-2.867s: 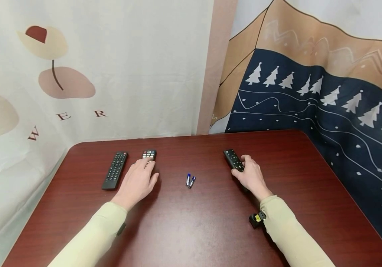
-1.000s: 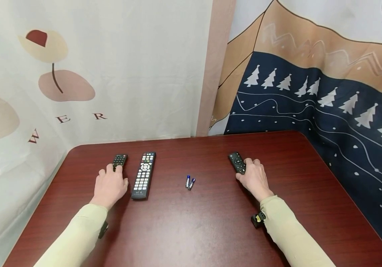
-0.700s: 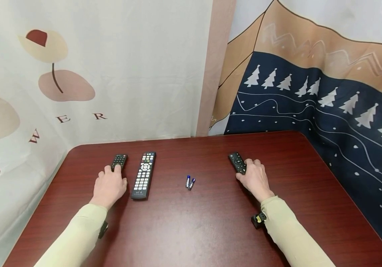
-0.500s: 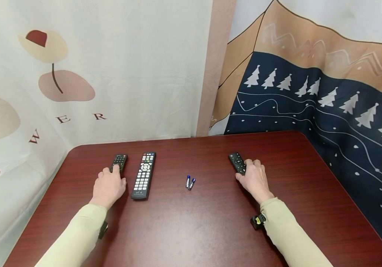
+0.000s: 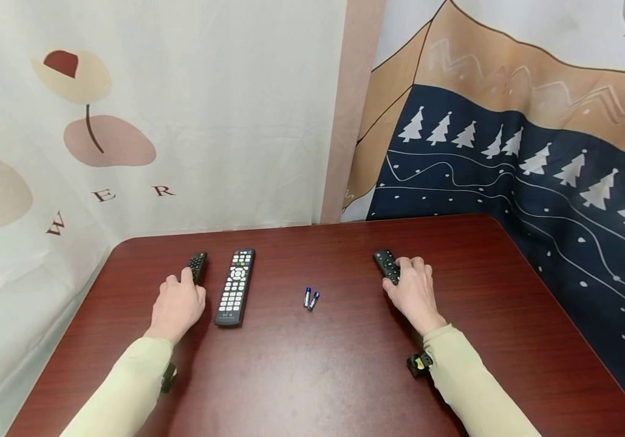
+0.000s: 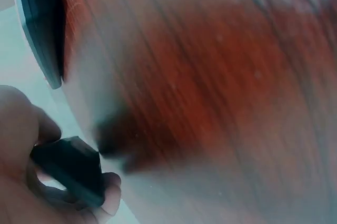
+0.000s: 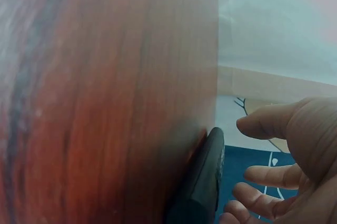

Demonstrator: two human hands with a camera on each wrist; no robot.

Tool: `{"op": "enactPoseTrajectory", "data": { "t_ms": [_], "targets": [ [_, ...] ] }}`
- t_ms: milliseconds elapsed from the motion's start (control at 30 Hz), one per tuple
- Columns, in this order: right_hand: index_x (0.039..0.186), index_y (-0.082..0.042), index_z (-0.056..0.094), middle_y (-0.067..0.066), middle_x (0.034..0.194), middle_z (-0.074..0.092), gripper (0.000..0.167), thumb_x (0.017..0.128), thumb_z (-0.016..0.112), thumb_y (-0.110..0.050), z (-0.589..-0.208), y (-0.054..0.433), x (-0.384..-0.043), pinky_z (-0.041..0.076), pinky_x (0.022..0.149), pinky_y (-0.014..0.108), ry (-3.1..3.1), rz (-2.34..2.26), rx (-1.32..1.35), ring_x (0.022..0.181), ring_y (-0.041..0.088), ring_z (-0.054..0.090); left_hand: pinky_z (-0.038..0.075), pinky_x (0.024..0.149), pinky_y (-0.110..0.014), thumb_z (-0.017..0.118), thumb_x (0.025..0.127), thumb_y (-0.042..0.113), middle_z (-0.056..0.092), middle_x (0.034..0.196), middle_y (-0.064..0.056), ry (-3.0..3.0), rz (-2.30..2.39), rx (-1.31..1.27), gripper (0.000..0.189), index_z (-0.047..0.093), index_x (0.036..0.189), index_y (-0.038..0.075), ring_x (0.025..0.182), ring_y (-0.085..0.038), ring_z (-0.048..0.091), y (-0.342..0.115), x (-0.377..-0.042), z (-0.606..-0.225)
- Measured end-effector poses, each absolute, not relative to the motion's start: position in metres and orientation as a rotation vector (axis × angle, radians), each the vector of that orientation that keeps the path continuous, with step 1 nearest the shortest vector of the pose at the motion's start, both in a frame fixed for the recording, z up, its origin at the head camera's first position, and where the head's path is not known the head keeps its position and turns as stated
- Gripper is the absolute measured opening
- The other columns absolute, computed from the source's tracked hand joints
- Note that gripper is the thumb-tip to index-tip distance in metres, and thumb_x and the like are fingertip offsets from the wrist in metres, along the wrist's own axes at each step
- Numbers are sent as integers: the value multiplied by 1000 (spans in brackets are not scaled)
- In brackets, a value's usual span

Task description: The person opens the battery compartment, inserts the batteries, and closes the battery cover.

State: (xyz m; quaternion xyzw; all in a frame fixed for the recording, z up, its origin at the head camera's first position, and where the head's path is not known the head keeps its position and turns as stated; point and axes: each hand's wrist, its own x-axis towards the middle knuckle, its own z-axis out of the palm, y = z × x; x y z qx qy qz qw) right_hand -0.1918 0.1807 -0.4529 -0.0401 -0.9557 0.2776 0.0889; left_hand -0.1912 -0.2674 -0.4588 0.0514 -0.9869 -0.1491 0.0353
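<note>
At the left of the table, my left hand (image 5: 177, 306) grips a black remote control (image 5: 198, 264) between thumb and fingers; its far end shows beyond the hand. The left wrist view has that remote (image 6: 73, 166) tilted, with fingers curled round it. Another black remote with white buttons (image 5: 234, 288) lies just right of this hand. On the right side, my right hand (image 5: 415, 291) is over the near half of a third black remote (image 5: 385, 264). In the right wrist view its fingers (image 7: 274, 176) are spread, with a gap between them and the remote (image 7: 202, 182).
Two small blue-and-silver batteries (image 5: 307, 297) lie side by side mid-table. The reddish-brown wooden table (image 5: 312, 376) ends at a pale curtain (image 5: 235, 121) behind and a navy tree-print cloth (image 5: 509, 164) on the right. Each wrist carries a small black camera (image 5: 417, 364).
My left hand went from the white-buttoned remote to the leftmost one, which has lately tipped toward its side. My right hand, earlier holding its remote, has loosened and shifted slightly.
</note>
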Motion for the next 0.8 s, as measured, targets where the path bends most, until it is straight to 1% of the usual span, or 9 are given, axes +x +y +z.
{"op": "enactPoseTrajectory", "data": {
  "t_ms": [100, 300, 467, 667, 800],
  "targets": [
    [130, 7, 60, 31, 127, 52, 48, 89, 72, -15, -452, 178, -191, 42, 93, 55, -2833, 850, -110, 110, 47, 45, 49, 74, -66, 39, 100, 16, 48, 106, -38, -2995, -518, 173, 45, 38, 135, -12, 97, -53, 51, -266, -191, -458],
    [129, 6, 61, 30, 126, 53, 47, 88, 72, -15, -452, 174, -189, 42, 95, 55, -2812, 870, -79, 111, 46, 46, 47, 75, -67, 36, 100, 14, 51, 102, -37, -2907, -625, 165, 44, 40, 135, -11, 91, -55, 56, -258, -189, -455],
    [130, 5, 61, 29, 127, 53, 47, 90, 72, -15, -451, 171, -188, 43, 94, 54, -2811, 882, -63, 111, 45, 47, 49, 70, -64, 35, 103, 15, 51, 99, -34, -2868, -671, 137, 41, 40, 136, -9, 83, -50, 58, -248, -188, -453],
    [130, 5, 62, 29, 128, 53, 46, 90, 72, -15, -449, 167, -187, 45, 94, 54, -2810, 892, -49, 112, 44, 47, 50, 71, -64, 34, 109, 18, 52, 103, -33, -2837, -703, 111, 41, 39, 141, -6, 85, -49, 59, -235, -186, -449],
    [129, 5, 62, 28, 127, 54, 45, 90, 72, -15, -448, 164, -186, 46, 95, 55, -2794, 903, -30, 113, 45, 48, 50, 72, -64, 30, 110, 20, 52, 105, -33, -2825, -749, 79, 44, 36, 145, -7, 86, -49, 59, -227, -186, -445]
  ]
}}
